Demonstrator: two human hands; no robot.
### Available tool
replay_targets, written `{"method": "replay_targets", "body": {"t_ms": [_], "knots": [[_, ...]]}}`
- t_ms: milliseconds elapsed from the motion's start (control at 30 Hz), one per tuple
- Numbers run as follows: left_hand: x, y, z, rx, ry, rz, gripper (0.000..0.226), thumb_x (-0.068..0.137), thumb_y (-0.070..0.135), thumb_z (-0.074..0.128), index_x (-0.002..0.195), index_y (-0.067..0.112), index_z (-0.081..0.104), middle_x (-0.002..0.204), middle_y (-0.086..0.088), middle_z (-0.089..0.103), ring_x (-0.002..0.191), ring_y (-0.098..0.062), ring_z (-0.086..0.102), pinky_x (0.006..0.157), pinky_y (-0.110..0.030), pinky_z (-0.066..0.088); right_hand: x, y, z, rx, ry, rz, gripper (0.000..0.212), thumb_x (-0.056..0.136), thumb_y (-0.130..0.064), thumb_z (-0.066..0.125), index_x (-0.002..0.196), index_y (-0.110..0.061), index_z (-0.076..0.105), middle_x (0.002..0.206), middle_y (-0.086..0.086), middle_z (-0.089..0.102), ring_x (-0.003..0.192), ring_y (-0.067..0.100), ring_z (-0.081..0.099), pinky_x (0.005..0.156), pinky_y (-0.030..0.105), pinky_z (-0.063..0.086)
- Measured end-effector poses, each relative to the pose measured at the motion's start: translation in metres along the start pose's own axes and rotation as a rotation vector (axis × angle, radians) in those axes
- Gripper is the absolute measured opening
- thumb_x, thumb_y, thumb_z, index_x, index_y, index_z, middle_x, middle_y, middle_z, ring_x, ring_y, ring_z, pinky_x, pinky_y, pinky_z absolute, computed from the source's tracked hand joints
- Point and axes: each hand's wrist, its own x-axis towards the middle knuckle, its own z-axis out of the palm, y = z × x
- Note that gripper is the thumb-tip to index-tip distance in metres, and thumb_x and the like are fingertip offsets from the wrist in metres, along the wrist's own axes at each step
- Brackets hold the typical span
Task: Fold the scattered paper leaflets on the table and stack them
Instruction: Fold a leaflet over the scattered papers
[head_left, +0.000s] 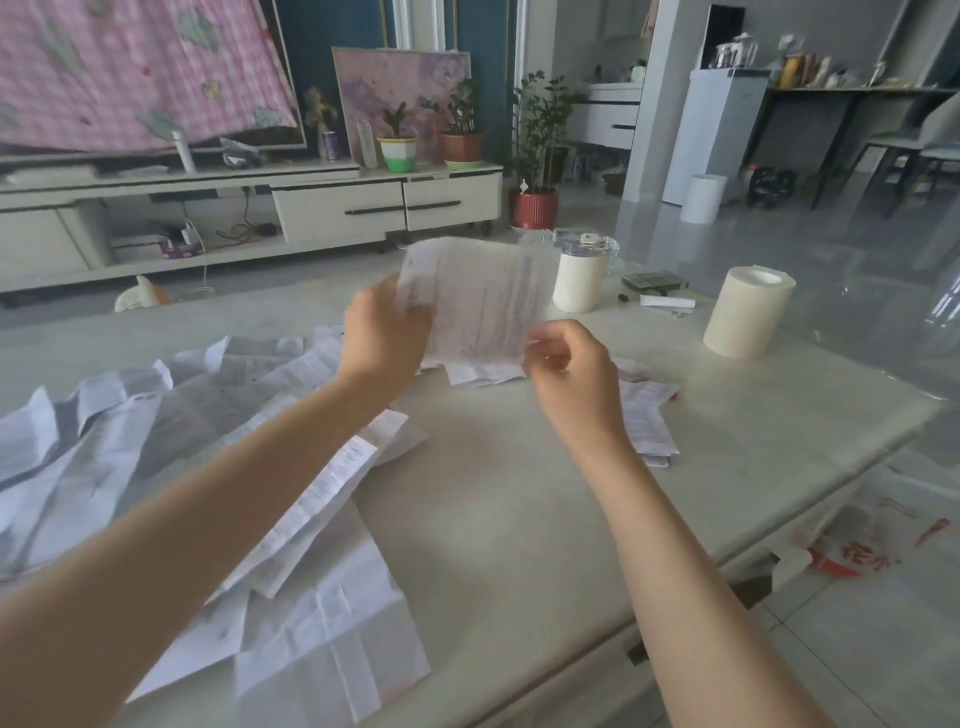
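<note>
I hold one creased white leaflet (480, 299) up in the air over the pale table (519, 493). My left hand (382, 338) pinches its left edge. My right hand (569, 366) grips its lower right corner. The sheet is blurred and looks unfolded. Many loose leaflets (171, 441) lie scattered over the left half of the table, some under my left forearm. A small pile of folded leaflets (647, 421) lies on the table to the right of my right wrist. A few more papers (483, 373) lie just below the held sheet.
A cream cup with a clear lid (579, 275) and a paper roll (745, 312) stand at the far right of the table. A dark green box (654, 281) and a small tube (667, 301) lie between them. The table edge runs along the right, with tiled floor beyond.
</note>
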Motion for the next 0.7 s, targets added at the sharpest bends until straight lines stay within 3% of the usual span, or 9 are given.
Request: {"method": "replay_targets", "body": {"t_ms": [133,200,300,400,533,633,700], "knots": [[-0.023,0.011,-0.049,-0.456,-0.154,-0.276,0.014,0.088,0.001,0.058,0.081,0.014,0.06,0.085,-0.002,0.063,0.085,-0.021,0.061,0.081,-0.036,0.051,-0.015,-0.02,0.013,0.152,-0.128,0.103,0.041,0.086,-0.025,0.065,0.124,-0.019,0.051,0.118,-0.004,0.05,0.108,0.008,0.05,0.088,0.017,0.038],[-0.041,0.006,-0.068,-0.514,-0.253,-0.302,0.014,0.087,0.0,0.057,0.083,0.013,0.06,0.083,-0.004,0.067,0.082,-0.02,0.065,0.079,-0.036,0.055,-0.029,-0.038,0.019,0.186,-0.174,0.071,0.049,0.085,-0.033,0.064,0.13,-0.021,0.048,0.125,-0.011,0.042,0.116,0.001,0.042,0.097,0.016,0.033],[-0.07,-0.004,-0.09,-0.58,-0.366,-0.313,0.012,0.085,0.003,0.058,0.088,0.013,0.064,0.075,0.001,0.072,0.075,-0.014,0.07,0.068,-0.027,0.057,-0.052,-0.062,0.026,0.334,-0.427,0.09,0.018,0.088,-0.031,0.062,0.105,-0.031,0.061,0.102,-0.025,0.059,0.093,-0.017,0.054,0.079,0.003,0.039],[-0.093,-0.017,-0.106,-0.598,-0.45,-0.318,0.021,0.073,0.02,0.061,0.091,0.018,0.07,0.092,-0.004,0.074,0.088,-0.019,0.07,0.077,-0.033,0.057,-0.073,-0.07,0.038,0.394,-0.687,0.152,0.011,0.085,-0.025,0.065,0.096,-0.024,0.067,0.091,-0.011,0.072,0.083,-0.002,0.066,0.067,0.009,0.048],[-0.107,-0.03,-0.128,-0.425,-0.362,-0.335,0.013,0.084,0.026,0.059,0.085,0.023,0.071,0.088,-0.003,0.074,0.087,-0.017,0.069,0.082,-0.034,0.055,-0.089,-0.072,0.055,0.442,-0.711,0.279,0.021,0.086,-0.016,0.064,0.106,-0.009,0.067,0.1,0.006,0.072,0.089,0.013,0.068,0.072,0.02,0.054],[-0.112,-0.038,-0.14,-0.148,-0.181,-0.279,0.001,0.085,0.024,0.064,0.085,0.025,0.065,0.08,0.002,0.07,0.073,-0.01,0.065,0.064,-0.021,0.051,-0.096,-0.073,0.064,0.513,-0.702,0.335,0.022,0.087,-0.006,0.061,0.109,-0.005,0.065,0.103,0.009,0.071,0.093,0.019,0.068,0.072,0.025,0.055],[-0.118,-0.047,-0.149,-0.154,-0.074,-0.31,0.02,0.081,0.022,0.069,0.096,0.022,0.056,0.086,0.002,0.063,0.071,-0.009,0.062,0.059,-0.02,0.047,-0.099,-0.075,0.07,0.508,-0.693,0.351,0.02,0.087,-0.004,0.06,0.106,-0.007,0.067,0.104,0.009,0.072,0.097,0.023,0.067,0.08,0.033,0.054]]}}
